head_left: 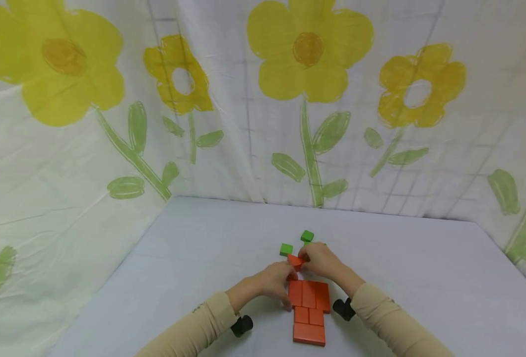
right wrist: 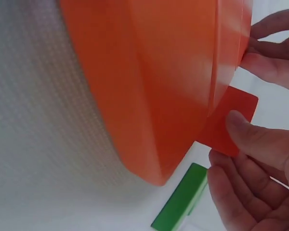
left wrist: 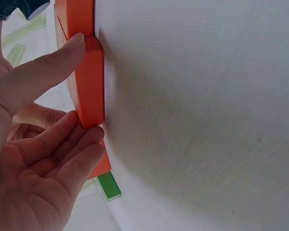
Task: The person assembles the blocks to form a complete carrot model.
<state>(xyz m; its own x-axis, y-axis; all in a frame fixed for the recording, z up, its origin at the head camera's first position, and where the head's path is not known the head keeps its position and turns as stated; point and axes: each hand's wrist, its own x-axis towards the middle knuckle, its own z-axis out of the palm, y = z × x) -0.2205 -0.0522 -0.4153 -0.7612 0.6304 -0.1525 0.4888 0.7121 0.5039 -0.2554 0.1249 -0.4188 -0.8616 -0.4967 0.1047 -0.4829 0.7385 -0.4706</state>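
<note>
Red blocks [head_left: 309, 316] lie flat on the table, fitted edge to edge in a shape wider at the far end. My left hand [head_left: 275, 281] is at their far left corner. In the left wrist view, its thumb touches the long side of a red block [left wrist: 90, 79] while curled fingers meet that block's far end. My right hand [head_left: 320, 259] pinches a small red block [head_left: 295, 261] just beyond the group. Its top looks triangular or rounded; I cannot tell which. In the right wrist view, the thumb presses the small block's red face [right wrist: 221, 122].
Green blocks lie past the hands: one green block [head_left: 286, 249] to the left, another [head_left: 307, 235] farther back, and a third partly hidden behind the right hand. The pale table [head_left: 218, 233] ends at a white curtain [head_left: 227, 163] with yellow flowers.
</note>
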